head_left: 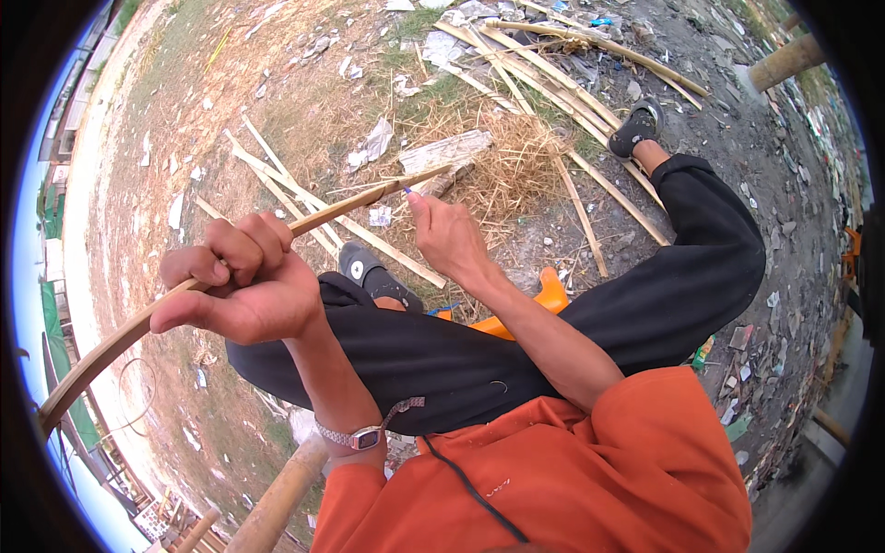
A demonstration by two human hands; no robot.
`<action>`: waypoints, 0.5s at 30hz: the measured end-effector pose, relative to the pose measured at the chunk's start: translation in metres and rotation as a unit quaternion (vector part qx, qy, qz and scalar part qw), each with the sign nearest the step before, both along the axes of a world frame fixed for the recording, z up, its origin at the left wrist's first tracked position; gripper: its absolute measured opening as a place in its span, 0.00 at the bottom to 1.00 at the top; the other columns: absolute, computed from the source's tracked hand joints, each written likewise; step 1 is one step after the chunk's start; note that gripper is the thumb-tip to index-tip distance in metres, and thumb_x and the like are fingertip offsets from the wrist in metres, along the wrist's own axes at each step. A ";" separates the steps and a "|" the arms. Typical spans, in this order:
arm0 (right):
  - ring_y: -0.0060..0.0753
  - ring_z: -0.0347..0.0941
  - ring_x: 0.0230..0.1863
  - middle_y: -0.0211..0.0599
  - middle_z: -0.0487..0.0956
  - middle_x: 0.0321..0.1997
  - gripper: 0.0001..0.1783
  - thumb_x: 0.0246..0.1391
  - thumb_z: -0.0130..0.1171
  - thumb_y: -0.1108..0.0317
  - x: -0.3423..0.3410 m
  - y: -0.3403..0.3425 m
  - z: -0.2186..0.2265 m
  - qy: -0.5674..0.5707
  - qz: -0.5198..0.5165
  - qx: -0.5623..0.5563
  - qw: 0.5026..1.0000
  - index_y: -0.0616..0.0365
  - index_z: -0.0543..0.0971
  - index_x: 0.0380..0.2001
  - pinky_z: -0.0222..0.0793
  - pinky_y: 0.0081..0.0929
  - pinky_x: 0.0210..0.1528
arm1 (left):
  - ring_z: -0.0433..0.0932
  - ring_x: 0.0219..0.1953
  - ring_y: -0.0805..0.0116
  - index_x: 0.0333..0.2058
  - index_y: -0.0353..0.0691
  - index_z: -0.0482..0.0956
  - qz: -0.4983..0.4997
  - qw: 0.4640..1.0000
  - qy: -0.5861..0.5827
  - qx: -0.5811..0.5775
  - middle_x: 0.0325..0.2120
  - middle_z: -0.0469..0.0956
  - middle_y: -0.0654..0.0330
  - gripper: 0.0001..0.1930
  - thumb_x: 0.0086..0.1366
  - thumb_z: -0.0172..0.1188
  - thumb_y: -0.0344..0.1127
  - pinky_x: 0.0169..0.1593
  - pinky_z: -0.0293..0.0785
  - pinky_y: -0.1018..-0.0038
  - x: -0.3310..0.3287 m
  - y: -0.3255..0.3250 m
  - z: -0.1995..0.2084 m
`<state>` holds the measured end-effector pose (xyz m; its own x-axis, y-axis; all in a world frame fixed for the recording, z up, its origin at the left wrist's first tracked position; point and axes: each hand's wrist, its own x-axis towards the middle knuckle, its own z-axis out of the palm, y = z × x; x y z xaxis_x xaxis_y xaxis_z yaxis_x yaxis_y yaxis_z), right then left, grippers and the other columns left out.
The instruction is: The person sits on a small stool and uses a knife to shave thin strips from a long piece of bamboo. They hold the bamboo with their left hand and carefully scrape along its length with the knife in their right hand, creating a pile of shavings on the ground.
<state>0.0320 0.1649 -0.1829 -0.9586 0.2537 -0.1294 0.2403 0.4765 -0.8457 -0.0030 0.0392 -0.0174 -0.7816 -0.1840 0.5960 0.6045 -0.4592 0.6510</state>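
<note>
My left hand (241, 276) is closed round a long bamboo strip (346, 205), which runs from the left edge of the view up toward the middle. A wristwatch (355, 437) is on my left wrist. Beside the strip's far end, my right hand (450, 238) is closed with the thumb pointing up. A small blue-purple bit (407, 190) shows at the thumb tip, against the strip. What my right hand grips is mostly hidden. Below the strip's far end lies a short log (447, 152) on the ground, with straw-like shavings (525, 166) around it.
Long split bamboo strips (590, 106) lie at the far right, and more strips (304, 194) lie left of centre. My black-trousered legs (433, 355) spread around an orange plastic piece (551, 293). Bamboo posts (281, 498) (785, 64) stand at lower left and upper right. Litter dots the ground.
</note>
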 end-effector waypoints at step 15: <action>0.61 0.71 0.27 0.59 0.74 0.21 0.29 0.61 0.32 0.52 0.007 0.013 -0.080 -0.051 -0.067 0.094 0.992 0.64 0.75 0.23 0.64 0.49 0.33 | 0.39 0.10 0.80 0.21 0.46 0.54 0.042 0.999 0.006 -0.026 0.08 0.47 0.70 0.26 0.63 0.32 0.64 0.14 0.38 0.81 0.002 0.009 0.004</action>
<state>0.0391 0.1779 -0.2626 -0.8987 0.4075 -0.1618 0.3921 0.5818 -0.7126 -0.0014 0.0486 -0.0130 -0.7572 -0.2177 0.6158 0.6477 -0.3716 0.6651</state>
